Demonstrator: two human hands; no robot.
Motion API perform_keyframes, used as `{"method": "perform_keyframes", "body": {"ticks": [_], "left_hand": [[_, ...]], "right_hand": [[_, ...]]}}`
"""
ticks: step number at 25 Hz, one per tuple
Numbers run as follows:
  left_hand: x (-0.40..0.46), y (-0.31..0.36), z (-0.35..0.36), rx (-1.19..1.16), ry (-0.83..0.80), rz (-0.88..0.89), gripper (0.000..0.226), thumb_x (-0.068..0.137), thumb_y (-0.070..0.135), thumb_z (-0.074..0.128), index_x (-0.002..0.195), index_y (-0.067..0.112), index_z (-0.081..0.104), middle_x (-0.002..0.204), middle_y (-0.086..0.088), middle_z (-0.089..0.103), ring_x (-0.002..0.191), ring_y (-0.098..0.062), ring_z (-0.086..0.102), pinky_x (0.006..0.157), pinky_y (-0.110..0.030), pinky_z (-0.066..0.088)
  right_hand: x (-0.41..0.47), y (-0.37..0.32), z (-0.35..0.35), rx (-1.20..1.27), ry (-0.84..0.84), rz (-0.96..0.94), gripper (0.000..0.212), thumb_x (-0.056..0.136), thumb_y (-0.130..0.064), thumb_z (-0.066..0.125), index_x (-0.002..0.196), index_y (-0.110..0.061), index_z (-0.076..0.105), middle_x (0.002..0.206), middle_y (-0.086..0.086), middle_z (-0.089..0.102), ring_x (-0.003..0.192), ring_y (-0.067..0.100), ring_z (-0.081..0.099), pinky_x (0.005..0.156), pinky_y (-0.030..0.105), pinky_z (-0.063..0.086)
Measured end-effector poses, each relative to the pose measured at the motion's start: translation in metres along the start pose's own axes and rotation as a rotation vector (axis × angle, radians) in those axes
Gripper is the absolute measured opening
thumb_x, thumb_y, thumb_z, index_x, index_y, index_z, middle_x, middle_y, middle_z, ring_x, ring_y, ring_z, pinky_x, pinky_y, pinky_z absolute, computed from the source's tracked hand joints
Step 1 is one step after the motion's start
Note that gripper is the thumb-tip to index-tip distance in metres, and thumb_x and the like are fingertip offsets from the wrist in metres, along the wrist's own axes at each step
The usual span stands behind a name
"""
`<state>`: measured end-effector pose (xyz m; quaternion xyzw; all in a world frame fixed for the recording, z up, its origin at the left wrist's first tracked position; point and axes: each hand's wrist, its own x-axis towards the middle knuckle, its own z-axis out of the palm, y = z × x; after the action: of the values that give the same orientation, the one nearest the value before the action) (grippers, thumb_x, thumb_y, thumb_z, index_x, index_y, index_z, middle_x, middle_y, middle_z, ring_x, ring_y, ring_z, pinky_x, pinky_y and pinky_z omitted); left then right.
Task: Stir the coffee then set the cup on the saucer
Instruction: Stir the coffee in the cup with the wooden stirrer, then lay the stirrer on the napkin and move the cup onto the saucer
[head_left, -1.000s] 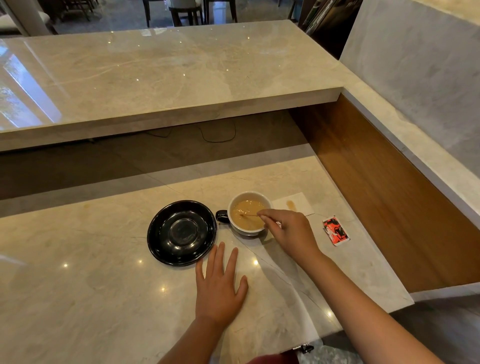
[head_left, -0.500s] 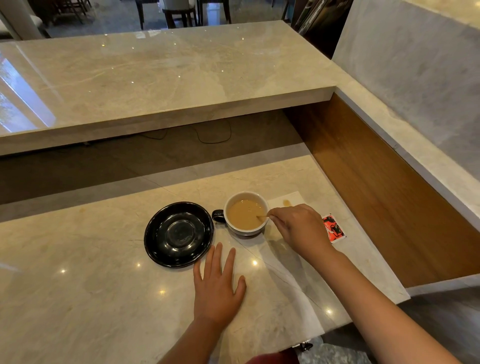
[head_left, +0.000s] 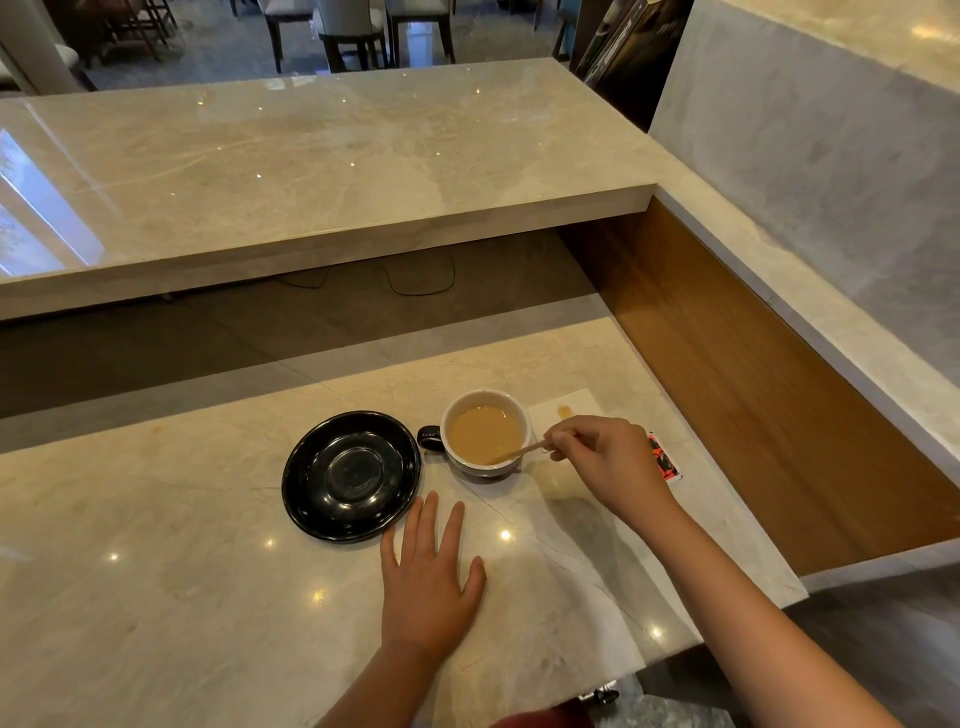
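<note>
A white-lined cup (head_left: 485, 435) of milky coffee stands on the marble counter, its dark handle pointing left. Just right of the cup, my right hand (head_left: 605, 462) pinches a thin wooden stir stick (head_left: 517, 453) whose tip dips into the coffee at the near right rim. The empty black saucer (head_left: 352, 475) lies directly left of the cup, not touching it. My left hand (head_left: 427, 579) rests flat on the counter in front of the saucer and cup, fingers spread, holding nothing.
A white napkin (head_left: 563, 410) with a brown stain lies behind my right hand. A red and black sachet (head_left: 665, 462) sits at the right, near the wooden side panel (head_left: 753, 395). A raised marble ledge (head_left: 322, 171) runs across the back.
My right hand has drawn back to the right of the cup, and the stick now slants in from the right rim instead of reaching across the coffee. The left hand has stayed flat.
</note>
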<state>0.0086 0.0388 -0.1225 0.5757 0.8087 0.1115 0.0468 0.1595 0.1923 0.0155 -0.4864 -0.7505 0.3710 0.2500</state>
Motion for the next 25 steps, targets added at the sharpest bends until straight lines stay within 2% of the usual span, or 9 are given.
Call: {"method": "perform_keyframes", "body": {"ticks": [2, 4, 7, 11, 13, 16, 20, 22, 25], "left_hand": [[0.000, 0.000, 0.000, 0.003, -0.002, 0.005, 0.061, 0.084, 0.051, 0.038, 0.138, 0.023, 0.041, 0.146, -0.012, 0.036, 0.135, -0.025, 0.021, 0.107, -0.046, 0.007], [0.000, 0.000, 0.000, 0.001, -0.001, 0.004, 0.061, 0.084, 0.051, 0.038, 0.138, 0.023, 0.040, 0.146, -0.012, 0.035, 0.135, -0.024, 0.020, 0.107, -0.045, 0.004], [0.000, 0.000, 0.000, -0.005, -0.005, 0.000, 0.061, 0.084, 0.051, 0.038, 0.138, 0.023, 0.040, 0.146, -0.011, 0.035, 0.135, -0.024, 0.020, 0.107, -0.046, 0.006], [0.000, 0.000, -0.002, -0.003, -0.008, 0.001, 0.061, 0.084, 0.051, 0.039, 0.138, 0.023, 0.042, 0.146, -0.011, 0.036, 0.134, -0.024, 0.021, 0.107, -0.043, 0.002], [0.000, 0.000, -0.002, -0.003, -0.007, 0.002, 0.061, 0.084, 0.051, 0.039, 0.138, 0.023, 0.042, 0.146, -0.011, 0.036, 0.134, -0.024, 0.021, 0.107, -0.042, 0.000], [0.000, 0.000, -0.002, -0.003, -0.009, -0.001, 0.062, 0.084, 0.052, 0.038, 0.139, 0.024, 0.040, 0.147, -0.010, 0.035, 0.135, -0.023, 0.020, 0.107, -0.041, -0.001], [0.000, 0.000, -0.003, -0.003, -0.012, 0.003, 0.062, 0.085, 0.053, 0.039, 0.139, 0.023, 0.040, 0.146, -0.010, 0.035, 0.134, -0.023, 0.021, 0.107, -0.041, 0.000], [0.000, 0.000, -0.003, -0.009, -0.003, 0.009, 0.062, 0.085, 0.053, 0.040, 0.139, 0.023, 0.041, 0.146, -0.010, 0.036, 0.134, -0.023, 0.021, 0.107, -0.041, 0.001], [0.000, -0.001, -0.003, -0.020, 0.013, 0.018, 0.061, 0.084, 0.051, 0.041, 0.138, 0.022, 0.041, 0.146, -0.011, 0.036, 0.135, -0.023, 0.021, 0.107, -0.040, 0.001]], "right_hand": [[0.001, 0.004, -0.008, 0.088, 0.058, 0.083, 0.016, 0.087, -0.007, 0.058, 0.081, -0.008, 0.073, 0.073, 0.005, 0.073, 0.061, 0.002, 0.067, 0.061, 0.007, 0.046], [0.003, 0.010, -0.015, 0.172, 0.107, 0.153, 0.019, 0.087, -0.005, 0.057, 0.077, -0.009, 0.072, 0.070, 0.000, 0.072, 0.055, 0.000, 0.065, 0.059, 0.004, 0.044], [0.006, 0.023, -0.027, 0.283, 0.162, 0.224, 0.025, 0.087, -0.005, 0.056, 0.071, -0.018, 0.070, 0.070, -0.002, 0.073, 0.058, 0.010, 0.068, 0.070, 0.025, 0.051], [0.012, 0.036, -0.042, 0.395, 0.269, 0.223, 0.025, 0.086, -0.005, 0.057, 0.071, -0.020, 0.071, 0.075, 0.003, 0.074, 0.062, 0.016, 0.069, 0.066, 0.039, 0.051], [0.012, 0.044, -0.046, 0.313, 0.313, 0.137, 0.017, 0.088, -0.007, 0.058, 0.082, -0.015, 0.072, 0.078, 0.002, 0.073, 0.064, 0.014, 0.068, 0.064, 0.035, 0.053], [0.011, 0.059, -0.045, -0.044, 0.291, -0.178, 0.013, 0.086, -0.005, 0.062, 0.095, -0.007, 0.071, 0.084, 0.005, 0.073, 0.070, 0.013, 0.067, 0.065, 0.014, 0.050], [0.015, 0.089, -0.039, -0.476, 0.167, -0.616, 0.019, 0.086, -0.015, 0.055, 0.095, -0.007, 0.069, 0.079, 0.010, 0.074, 0.067, 0.024, 0.068, 0.057, 0.034, 0.058], [0.016, 0.098, -0.036, -0.558, 0.157, -0.675, 0.014, 0.083, -0.008, 0.063, 0.096, -0.008, 0.069, 0.080, 0.010, 0.074, 0.066, 0.026, 0.068, 0.053, 0.037, 0.057], [0.011, 0.108, -0.033, -0.606, 0.084, -0.707, 0.030, 0.072, 0.000, 0.076, 0.100, -0.006, 0.067, 0.085, 0.012, 0.074, 0.070, 0.027, 0.068, 0.056, 0.038, 0.057]]}}
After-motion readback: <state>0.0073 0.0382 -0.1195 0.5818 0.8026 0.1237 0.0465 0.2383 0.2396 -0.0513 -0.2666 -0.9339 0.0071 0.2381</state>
